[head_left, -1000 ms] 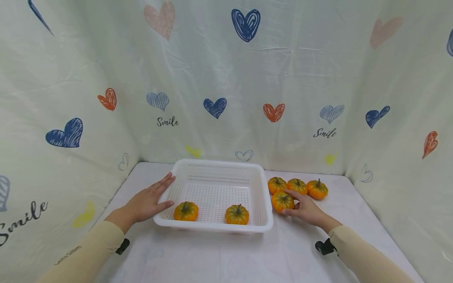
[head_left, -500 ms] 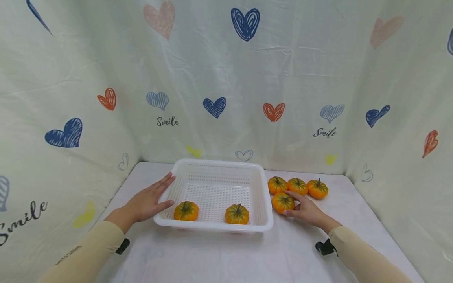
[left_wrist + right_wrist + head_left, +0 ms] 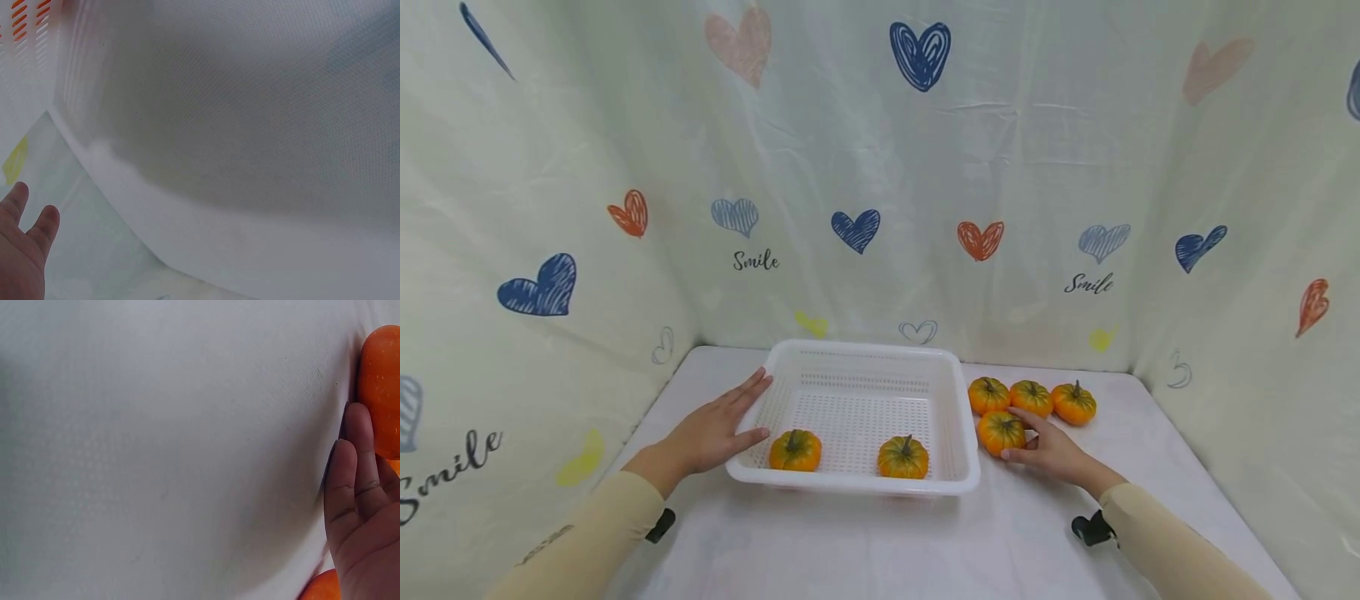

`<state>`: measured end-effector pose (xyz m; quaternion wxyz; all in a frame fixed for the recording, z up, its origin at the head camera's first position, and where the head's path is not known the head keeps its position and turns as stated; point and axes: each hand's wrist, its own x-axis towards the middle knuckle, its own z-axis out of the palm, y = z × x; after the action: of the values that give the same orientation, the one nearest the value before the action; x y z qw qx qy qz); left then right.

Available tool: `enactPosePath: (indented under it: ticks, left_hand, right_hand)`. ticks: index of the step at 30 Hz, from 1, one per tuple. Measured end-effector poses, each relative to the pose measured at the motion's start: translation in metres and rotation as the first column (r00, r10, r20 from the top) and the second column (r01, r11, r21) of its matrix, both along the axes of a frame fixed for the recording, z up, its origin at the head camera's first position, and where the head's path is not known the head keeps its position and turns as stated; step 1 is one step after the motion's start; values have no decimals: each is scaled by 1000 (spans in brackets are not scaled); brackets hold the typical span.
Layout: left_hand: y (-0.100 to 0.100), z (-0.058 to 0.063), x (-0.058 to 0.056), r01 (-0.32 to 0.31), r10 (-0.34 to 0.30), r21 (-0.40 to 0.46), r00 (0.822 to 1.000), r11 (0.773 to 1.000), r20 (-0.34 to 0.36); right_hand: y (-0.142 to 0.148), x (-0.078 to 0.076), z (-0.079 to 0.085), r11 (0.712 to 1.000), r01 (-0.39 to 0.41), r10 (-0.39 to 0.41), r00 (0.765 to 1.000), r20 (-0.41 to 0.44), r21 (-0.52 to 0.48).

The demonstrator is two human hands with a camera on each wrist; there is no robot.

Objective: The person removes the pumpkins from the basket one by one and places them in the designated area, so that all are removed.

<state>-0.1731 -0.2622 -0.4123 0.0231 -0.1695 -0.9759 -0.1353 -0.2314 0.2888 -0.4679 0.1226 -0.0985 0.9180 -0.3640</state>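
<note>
A white plastic basket [image 3: 850, 482] with perforated walls stands on the table, holding two small orange-and-green pumpkins [image 3: 794, 451] [image 3: 903, 457] along its near side. My left hand [image 3: 707, 433] rests at the basket's left side, fingers straight and thumb spread over the rim; in the left wrist view two of its fingers [image 3: 42, 228] show. To the right of the basket, my right hand [image 3: 1052, 446] holds a pumpkin [image 3: 1000, 432] between thumb and fingers. That pumpkin sits on the table near the basket wall. The right wrist view shows fingertips [image 3: 359, 422] against an orange pumpkin [image 3: 382, 387].
Behind the held pumpkin, three more pumpkins [image 3: 988, 395] [image 3: 1031, 397] [image 3: 1073, 403] stand in a row near the table's back edge. A white cloth covers the table [image 3: 820, 550]. Curtains [image 3: 1037, 167] printed with hearts enclose the back and both sides.
</note>
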Motion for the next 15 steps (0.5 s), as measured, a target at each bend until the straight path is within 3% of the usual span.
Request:
enactPosePath:
  ticks: [15]
  left_hand:
    - [0,-1,-1,8,-8,21,1000,1000,-12]
  right_hand:
    - [3,0,-2,1000,5,-6,1000,-8,-18]
